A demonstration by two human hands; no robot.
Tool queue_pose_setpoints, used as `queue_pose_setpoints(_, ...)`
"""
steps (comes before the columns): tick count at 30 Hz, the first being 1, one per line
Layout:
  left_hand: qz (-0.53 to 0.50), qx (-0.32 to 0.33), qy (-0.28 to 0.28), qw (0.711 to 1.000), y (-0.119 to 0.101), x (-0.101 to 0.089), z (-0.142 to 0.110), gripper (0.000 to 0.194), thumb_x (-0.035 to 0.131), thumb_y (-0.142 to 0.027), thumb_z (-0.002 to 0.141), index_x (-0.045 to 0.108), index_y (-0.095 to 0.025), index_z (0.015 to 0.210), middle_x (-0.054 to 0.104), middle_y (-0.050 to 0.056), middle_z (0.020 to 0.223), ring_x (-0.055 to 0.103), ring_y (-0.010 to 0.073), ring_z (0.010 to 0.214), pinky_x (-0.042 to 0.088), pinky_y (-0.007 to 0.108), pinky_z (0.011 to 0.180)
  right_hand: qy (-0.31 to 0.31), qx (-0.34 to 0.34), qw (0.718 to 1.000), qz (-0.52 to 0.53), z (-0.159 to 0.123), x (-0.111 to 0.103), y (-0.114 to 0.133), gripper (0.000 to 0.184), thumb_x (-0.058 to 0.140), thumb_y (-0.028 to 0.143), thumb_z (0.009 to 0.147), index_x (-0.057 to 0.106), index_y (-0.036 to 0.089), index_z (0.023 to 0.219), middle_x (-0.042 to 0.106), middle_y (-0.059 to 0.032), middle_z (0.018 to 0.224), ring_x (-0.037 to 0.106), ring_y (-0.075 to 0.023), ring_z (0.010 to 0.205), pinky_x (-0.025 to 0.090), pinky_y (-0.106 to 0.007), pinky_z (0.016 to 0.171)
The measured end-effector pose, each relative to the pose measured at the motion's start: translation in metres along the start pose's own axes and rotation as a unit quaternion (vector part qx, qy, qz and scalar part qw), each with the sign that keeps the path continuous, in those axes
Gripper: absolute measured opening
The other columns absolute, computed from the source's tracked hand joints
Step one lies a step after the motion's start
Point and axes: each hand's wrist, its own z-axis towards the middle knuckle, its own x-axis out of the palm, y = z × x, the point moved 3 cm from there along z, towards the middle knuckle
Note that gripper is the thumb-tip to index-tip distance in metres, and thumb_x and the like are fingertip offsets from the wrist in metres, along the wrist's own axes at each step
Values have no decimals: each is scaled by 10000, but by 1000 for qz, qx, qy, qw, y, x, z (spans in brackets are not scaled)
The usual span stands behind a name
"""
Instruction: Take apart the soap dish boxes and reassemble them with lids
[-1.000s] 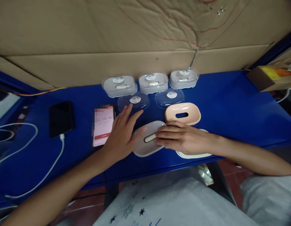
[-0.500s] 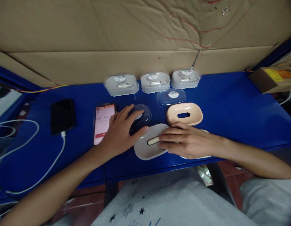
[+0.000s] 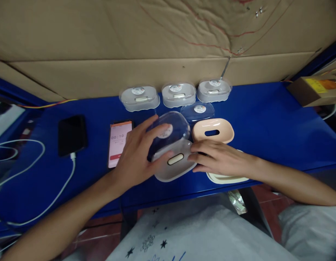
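My left hand (image 3: 142,150) grips a clear plastic lid (image 3: 175,125) with a round sticker, raised and tilted behind a grey oval soap dish (image 3: 168,172). Its thumb reaches over the dish's left side. A cream oblong insert (image 3: 175,159) sits in the slot at the dish's middle. The curled fingers of my right hand (image 3: 214,156) hold the dish's right edge. Behind that hand lies a peach oval dish (image 3: 225,130) with an open slot. A pale cream dish (image 3: 225,178) is partly hidden under my right hand.
Three lidded grey soap dishes (image 3: 179,98) stand along the cardboard wall (image 3: 102,72). Another clear lid (image 3: 189,112) lies in front of them. A lit phone (image 3: 120,134), a black device (image 3: 72,135) on a white cable, and a cardboard box (image 3: 304,92) are on the blue table (image 3: 268,127).
My left hand has lifted the clear lid and brought it right, towards the grey dish. My right fingers have shifted from the cream insert to the dish's right edge.
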Motion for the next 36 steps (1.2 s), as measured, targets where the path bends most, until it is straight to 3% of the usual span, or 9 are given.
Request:
queue_pose_setpoints(3, 34, 66, 23, 997, -13, 6, -7, 531, 681, -469, 1063, 536, -280, 1537, 524, 182, 1653, 569, 395, 1479, 497, 576, 1167, -80, -19, 996, -46, -3, -7, 0, 369, 701, 553, 1047, 748, 204, 1156, 757, -73, 1112, 665, -247, 1101, 541, -415, 999)
queue_pose_setpoints(5, 42, 88, 35, 995, -19, 11, -12, 517, 691, -472, 1055, 552, -268, 1509, 558, 184, 1613, 607, 405, 1415, 529, 572, 1111, -107, -35, 992, -55, -4, -12, 2, 426, 721, 574, 1028, 732, 219, 1262, 753, -78, 1195, 647, -255, 1195, 509, -443, 1085)
queue_pose_setpoints(9, 46, 93, 42, 994, -25, 17, -20, 575, 691, -508, 1039, 542, -243, 1527, 585, 186, 1576, 620, 409, 1366, 547, 576, 1084, -35, -25, 998, -49, -1, -8, -1, 552, 709, 466, 1065, 602, 196, 1534, 700, -150, 1457, 578, -297, 1425, 473, -487, 1173)
queue_pose_setpoints(13, 76, 94, 49, 991, -28, 21, -24, 646, 697, -547, 1021, 528, -226, 1556, 589, 185, 1570, 609, 418, 1351, 557, 580, 1093, 18, -19, 999, -28, 0, 2, -7, 447, 653, 245, 1094, 607, 155, 1529, 701, -160, 1481, 607, -304, 1424, 513, -482, 1159)
queue_pose_setpoints(18, 104, 99, 51, 988, -31, 24, -27, 721, 764, -501, 969, 528, -184, 1572, 564, 221, 1596, 606, 448, 1340, 570, 609, 1077, 13, -19, 1000, -21, 0, 3, -7, 398, 588, 170, 1105, 635, 167, 1500, 712, -152, 1471, 619, -295, 1435, 560, -482, 1143)
queue_pose_setpoints(24, 149, 126, 42, 980, -34, 24, -29, 692, 712, -515, 1019, 527, -148, 1574, 611, 243, 1575, 653, 463, 1298, 599, 601, 995, -4, -33, 998, -52, -1, 3, -4, 384, 585, 160, 1103, 640, 126, 1481, 721, -168, 1457, 631, -301, 1433, 597, -473, 1138)
queue_pose_setpoints(29, 191, 158, 39, 968, -36, 24, -27, 701, 619, -543, 1091, 463, -126, 1634, 605, 232, 1616, 630, 441, 1418, 623, 542, 979, -11, -32, 996, -83, -1, 3, -4, 372, 587, 163, 1101, 655, 130, 1465, 735, -155, 1446, 665, -293, 1400, 619, -453, 1124)
queue_pose_setpoints(36, 159, 158, 47, 973, -28, 27, -25, 709, 618, -525, 1098, 426, -153, 1670, 563, 248, 1649, 561, 448, 1518, 607, 582, 1103, -19, -19, 997, -74, -2, 5, -7, 384, 610, 167, 1097, 644, 109, 1475, 741, -173, 1440, 679, -314, 1386, 628, -464, 1106)
